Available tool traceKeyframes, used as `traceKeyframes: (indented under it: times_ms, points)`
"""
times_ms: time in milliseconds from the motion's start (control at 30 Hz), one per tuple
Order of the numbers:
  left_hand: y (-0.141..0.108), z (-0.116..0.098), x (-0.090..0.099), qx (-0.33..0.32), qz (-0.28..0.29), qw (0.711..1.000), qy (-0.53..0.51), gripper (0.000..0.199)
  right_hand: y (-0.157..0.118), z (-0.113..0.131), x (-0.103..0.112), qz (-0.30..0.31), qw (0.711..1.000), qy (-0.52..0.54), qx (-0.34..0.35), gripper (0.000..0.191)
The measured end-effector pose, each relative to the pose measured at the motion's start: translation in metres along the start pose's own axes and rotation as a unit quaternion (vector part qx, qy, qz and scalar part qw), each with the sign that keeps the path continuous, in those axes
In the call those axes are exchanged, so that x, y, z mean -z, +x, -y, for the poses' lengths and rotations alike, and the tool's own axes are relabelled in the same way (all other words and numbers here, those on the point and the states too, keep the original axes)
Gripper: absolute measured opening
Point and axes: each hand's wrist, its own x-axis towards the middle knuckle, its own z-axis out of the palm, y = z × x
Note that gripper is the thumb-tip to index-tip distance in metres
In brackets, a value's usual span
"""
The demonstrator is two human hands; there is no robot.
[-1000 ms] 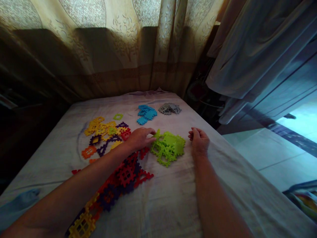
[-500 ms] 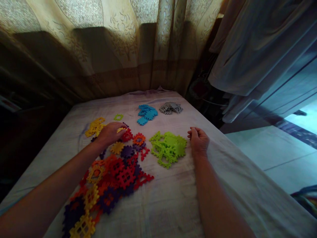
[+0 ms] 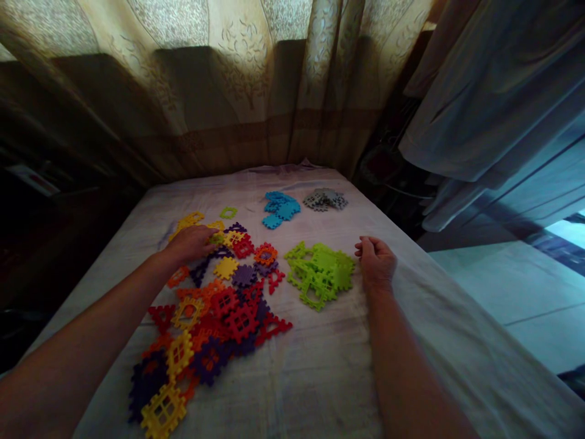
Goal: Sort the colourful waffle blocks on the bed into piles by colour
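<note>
My left hand (image 3: 192, 242) reaches over the far left of a mixed pile, its fingers closed at the edge of a yellow-green notched plastic building tile (image 3: 216, 238). Part of that tile is hidden by the fingers. Just beyond lie yellow tiles (image 3: 191, 217), partly covered by the hand. Close to it are a red tile (image 3: 244, 246) and a plain yellow tile (image 3: 225, 267). My right hand (image 3: 378, 262) rests on the sheet with curled fingers and nothing visible in them. On its left side is a heap of lime green tiles (image 3: 326, 271).
Blue tiles (image 3: 282, 207) and grey tiles (image 3: 325, 199) form separate heaps toward the back. One lime green frame tile (image 3: 228, 212) lies alone. Red, orange, purple and yellow tiles spread toward me on the pale sheet (image 3: 320, 366). A curtain (image 3: 247, 79) hangs behind; clothes (image 3: 457, 122) hang at right.
My left hand has drawn back leftward, uncovering yellow and purple tiles, and its fingers are now at the yellow-green tile. The right hand stays beside the lime green heap. The view has shifted slightly.
</note>
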Motion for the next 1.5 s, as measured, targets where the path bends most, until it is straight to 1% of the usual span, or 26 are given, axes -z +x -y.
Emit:
traceKeyframes:
  times_ms: [133, 233, 300, 333, 367, 433, 500, 567, 667, 733, 800, 900, 967, 1033, 1067, 1167, 1233, 1300, 1400, 1500]
  points:
    - [-0.001, 0.014, 0.008, 0.015, 0.016, 1.0, 0.013, 0.059, 0.0, 0.0, 0.0, -0.001, 1.0, -0.002, 0.004, 0.033]
    - [-0.003, 0.025, 0.018, 0.046, 0.013, 0.999, 0.008, 0.061, 0.0, 0.0, 0.001, 0.001, 1.0, -0.017, 0.013, 0.034]
    - [-0.005, 0.025, 0.026, 0.069, 0.008, 0.998, -0.003, 0.061, 0.0, -0.001, 0.001, 0.002, 1.0, -0.024, 0.016, 0.035]
    - [-0.007, 0.021, 0.029, 0.074, 0.004, 0.997, -0.021, 0.06, 0.0, -0.001, 0.001, 0.002, 0.999, -0.027, 0.018, 0.036]
    - [-0.008, 0.013, 0.033, 0.072, -0.001, 0.996, -0.047, 0.06, 0.0, -0.001, 0.0, 0.003, 0.999, -0.03, 0.019, 0.037]
    - [-0.012, -0.011, 0.038, 0.041, -0.003, 0.991, -0.13, 0.06, 0.0, 0.0, 0.0, 0.005, 0.999, -0.038, 0.019, 0.038]
    - [-0.015, -0.046, 0.038, -0.025, -0.001, 0.983, -0.184, 0.057, -0.001, 0.0, 0.0, 0.005, 0.999, -0.044, 0.018, 0.039]
    - [-0.016, -0.083, 0.034, -0.085, 0.004, 0.974, -0.211, 0.052, -0.001, 0.0, -0.001, 0.005, 0.999, -0.044, 0.016, 0.039]
    - [-0.01, -0.13, 0.024, -0.133, 0.002, 0.965, -0.224, 0.049, -0.001, 0.0, -0.001, 0.007, 0.999, -0.041, 0.014, 0.038]
    - [-0.004, -0.151, 0.017, -0.146, 0.003, 0.964, -0.22, 0.049, -0.001, 0.0, -0.001, 0.01, 0.999, -0.04, 0.011, 0.039]
    - [0.002, -0.167, 0.011, -0.163, 0.008, 0.962, -0.219, 0.048, -0.001, 0.001, -0.001, 0.01, 0.999, -0.038, 0.007, 0.038]
    - [0.01, -0.178, 0.007, -0.198, 0.022, 0.955, -0.221, 0.05, -0.002, 0.003, -0.001, 0.012, 0.999, -0.038, 0.003, 0.037]
    - [0.02, -0.174, 0.008, -0.2, 0.021, 0.958, -0.206, 0.05, -0.002, 0.004, -0.001, 0.013, 0.999, -0.043, 0.003, 0.037]
    - [0.036, -0.158, 0.011, -0.158, -0.002, 0.975, -0.157, 0.045, -0.003, 0.005, -0.001, 0.013, 0.999, -0.05, 0.004, 0.038]
    - [0.045, -0.146, 0.013, -0.101, -0.027, 0.989, -0.103, 0.04, -0.003, 0.005, -0.001, 0.012, 0.998, -0.053, 0.005, 0.039]
    - [0.072, -0.101, 0.018, 0.004, -0.062, 0.997, -0.051, 0.042, -0.003, 0.004, -0.001, 0.015, 0.998, -0.061, 0.008, 0.044]
    - [0.087, -0.073, 0.016, 0.066, -0.061, 0.996, -0.03, 0.05, -0.003, 0.004, -0.001, 0.02, 0.998, -0.064, 0.007, 0.046]
    - [0.096, -0.053, 0.012, 0.107, -0.043, 0.993, -0.02, 0.055, -0.003, 0.004, -0.002, 0.021, 0.998, -0.066, 0.004, 0.05]
    - [0.103, -0.038, 0.004, 0.133, -0.014, 0.991, -0.018, 0.05, -0.003, 0.004, -0.002, 0.021, 0.997, -0.072, 0.004, 0.053]
    - [0.104, -0.034, 0.001, 0.132, -0.016, 0.991, -0.023, 0.046, -0.003, 0.004, -0.002, 0.024, 0.996, -0.085, 0.013, 0.053]
